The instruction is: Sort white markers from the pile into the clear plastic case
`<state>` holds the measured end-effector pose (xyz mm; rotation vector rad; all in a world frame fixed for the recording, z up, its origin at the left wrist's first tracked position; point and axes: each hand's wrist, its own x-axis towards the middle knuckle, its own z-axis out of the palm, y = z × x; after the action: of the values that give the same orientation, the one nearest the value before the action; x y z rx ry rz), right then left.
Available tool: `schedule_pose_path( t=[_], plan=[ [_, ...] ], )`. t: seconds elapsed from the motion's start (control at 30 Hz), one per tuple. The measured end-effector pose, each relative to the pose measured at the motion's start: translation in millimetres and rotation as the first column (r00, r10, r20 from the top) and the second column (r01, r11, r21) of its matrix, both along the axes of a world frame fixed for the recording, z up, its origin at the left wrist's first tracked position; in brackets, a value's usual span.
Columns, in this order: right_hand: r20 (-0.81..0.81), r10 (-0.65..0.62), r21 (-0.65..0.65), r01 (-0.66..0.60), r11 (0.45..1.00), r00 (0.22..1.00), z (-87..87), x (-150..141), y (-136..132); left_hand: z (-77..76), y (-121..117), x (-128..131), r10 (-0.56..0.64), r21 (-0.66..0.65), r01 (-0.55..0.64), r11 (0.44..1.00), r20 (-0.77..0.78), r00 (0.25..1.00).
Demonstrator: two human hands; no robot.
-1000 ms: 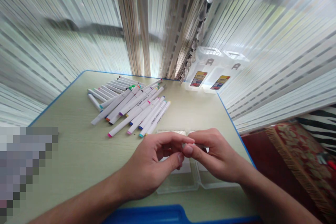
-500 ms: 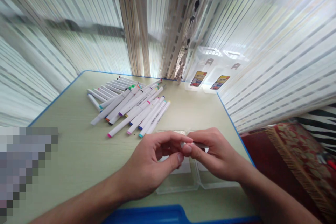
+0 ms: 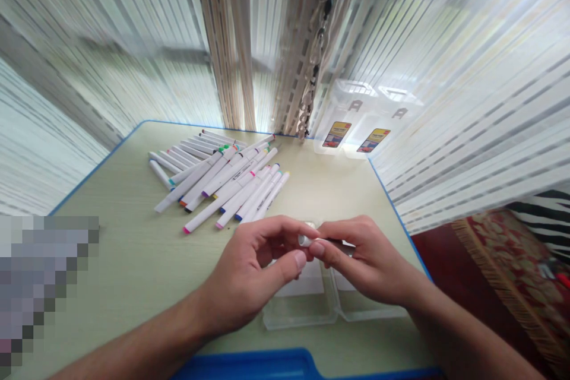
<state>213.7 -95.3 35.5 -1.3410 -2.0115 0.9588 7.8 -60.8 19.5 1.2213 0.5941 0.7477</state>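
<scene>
A thin marker with a white round end (image 3: 304,240) and a grey body is between my two hands. My right hand (image 3: 371,261) grips it, thumb and index finger pressed on its side, the rest of the barrel running into the palm. Curled around the marker's white end is my left hand (image 3: 262,273), its index fingertip above and other fingertips below; the left thumb stands off a little. Two clear plastic trays (image 3: 303,323), side by side, lie under the hands and are partly hidden. Beyond the left hand lies a loose pile of white markers (image 3: 222,172) with coloured ends.
Two clear plastic cases (image 3: 336,107) with handles and labels stand at the table's back right corner. The pale table (image 3: 146,261) has a blue edge, and a blue piece (image 3: 249,365) lies at its front. String curtains (image 3: 111,71) hang along the back and sides.
The marker's white end has come out further to the left from between my fingers. My left thumb and hand have shifted slightly left. The pile has not changed.
</scene>
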Motion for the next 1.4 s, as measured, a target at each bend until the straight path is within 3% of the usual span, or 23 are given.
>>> schedule_pose_path(
  t=[0.4,0.67,1.0,1.4],
  plan=[
    [0.027,-0.018,-0.007,0.018,1.0,0.999,1.0,-0.8,0.9,5.5,2.2,2.8,0.111,0.007,-0.111,0.994,0.001,0.994],
    [0.067,-0.031,0.013,0.03,0.999,0.997,-0.2,0.1,1.3,0.7,2.8,2.4,0.199,-0.008,-0.199,0.98,0.036,0.979],
    [0.082,-0.047,0.008,0.047,0.999,0.996,0.6,-0.1,0.9,-6.4,5.1,0.1,0.294,-0.052,-0.29,0.956,0.096,0.951],
    [0.067,-0.069,0.011,0.068,0.998,0.995,1.9,1.0,0.5,-0.7,8.8,2.1,0.381,-0.145,-0.362,0.921,0.143,0.913]
  ],
)
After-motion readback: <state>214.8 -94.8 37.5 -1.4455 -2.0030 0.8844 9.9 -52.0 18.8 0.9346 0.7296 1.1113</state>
